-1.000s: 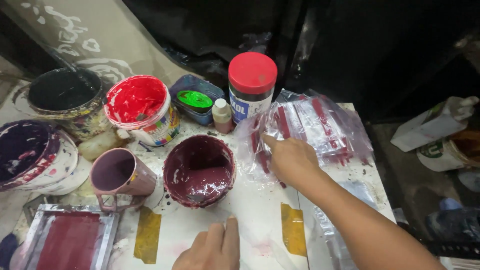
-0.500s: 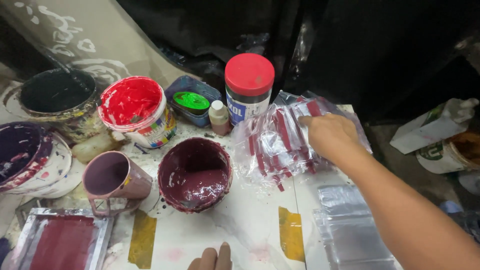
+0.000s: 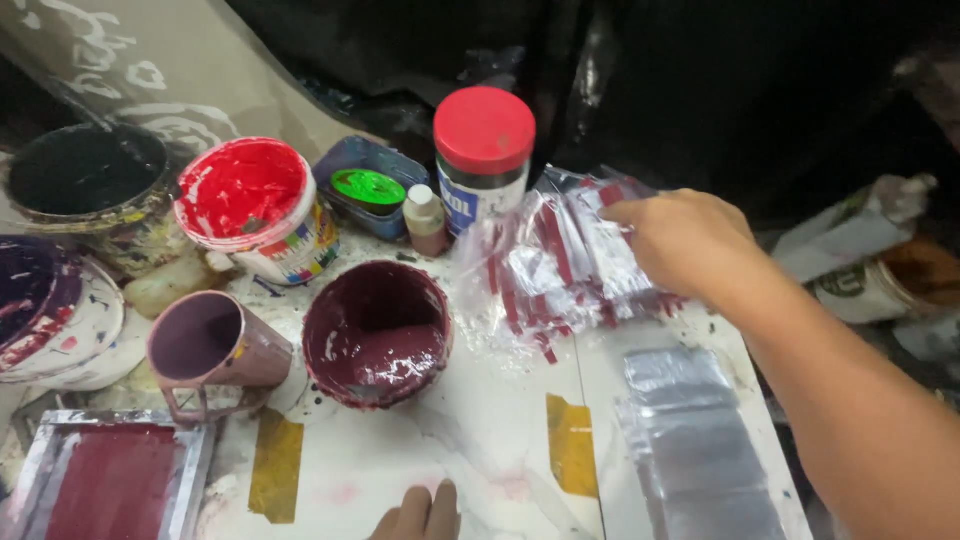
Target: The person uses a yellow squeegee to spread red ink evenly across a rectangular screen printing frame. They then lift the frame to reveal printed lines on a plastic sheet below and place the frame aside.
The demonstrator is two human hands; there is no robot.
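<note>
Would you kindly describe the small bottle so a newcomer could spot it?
Find the tall red-lidded jar at the back of the white table. The small bottle stands just left of it, beside the green paint tray. It alone is tiny, brownish and white-capped.

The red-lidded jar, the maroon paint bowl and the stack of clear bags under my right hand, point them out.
red-lidded jar (image 3: 484, 130): head view, on its lid.
maroon paint bowl (image 3: 377, 333): head view, on its inside.
stack of clear bags (image 3: 560, 270): head view, on its middle.
</note>
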